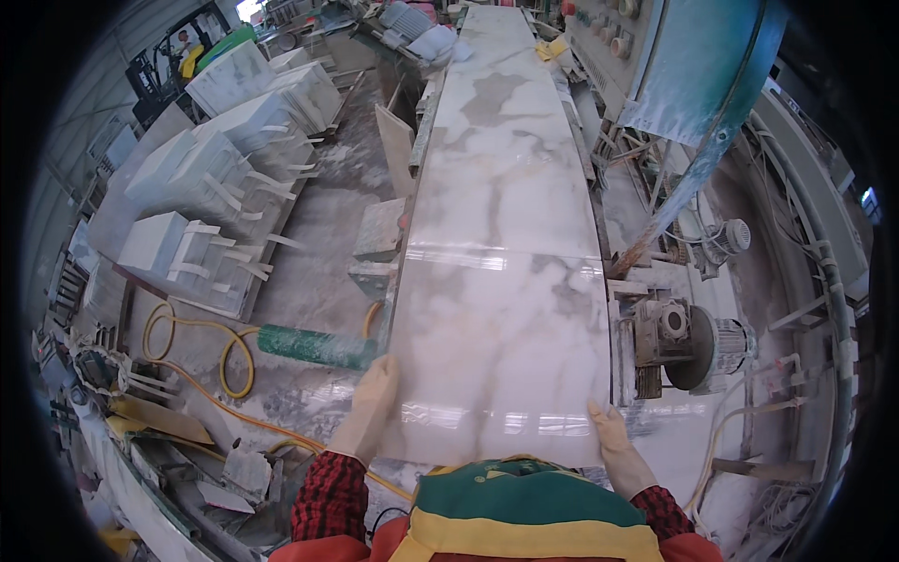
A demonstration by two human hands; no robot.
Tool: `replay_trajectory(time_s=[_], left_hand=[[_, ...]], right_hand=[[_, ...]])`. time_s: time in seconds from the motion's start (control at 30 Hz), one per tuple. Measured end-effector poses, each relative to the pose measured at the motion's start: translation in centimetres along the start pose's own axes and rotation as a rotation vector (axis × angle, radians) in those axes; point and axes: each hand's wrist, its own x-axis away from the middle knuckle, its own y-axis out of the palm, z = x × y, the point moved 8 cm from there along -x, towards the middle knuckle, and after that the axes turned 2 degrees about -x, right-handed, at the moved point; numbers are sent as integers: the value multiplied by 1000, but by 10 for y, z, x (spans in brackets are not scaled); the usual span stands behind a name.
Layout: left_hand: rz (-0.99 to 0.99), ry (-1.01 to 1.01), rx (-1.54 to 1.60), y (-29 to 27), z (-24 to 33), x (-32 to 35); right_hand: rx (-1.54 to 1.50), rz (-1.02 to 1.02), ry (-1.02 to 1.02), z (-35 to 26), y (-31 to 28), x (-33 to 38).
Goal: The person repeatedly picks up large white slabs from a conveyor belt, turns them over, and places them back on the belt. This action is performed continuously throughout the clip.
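Note:
A polished white stone slab (496,356) with grey and tan veining lies flat at the near end of a long conveyor line. My left hand (375,398), in a pale glove, grips the slab's left edge near its front corner. On the opposite side my right hand (618,445), gloved alike, holds the right edge a little nearer to me. The undersides of both hands' grips are hidden. Beyond a thin straight seam, a second veined stone slab (506,178) continues along the line. Light reflects in bright bands off the near slab.
A motor with a gearbox (670,323) sits close against the conveyor's right side. A green cylinder (314,347) and a yellow hose (229,365) are at left. Strapped stone stacks (201,253) stand farther left. A slanted rusty post (674,206) rises at right.

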Motion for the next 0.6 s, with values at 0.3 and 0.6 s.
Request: replay_trajectory(time_s=[0.3,0.6], left_hand=[[164,375,-467,-43,50,-19],[408,1149,-274,-6,143,12]], right_hand=[[152,82,107,-33,11,11],[975,353,-260,-87,-15,5]])
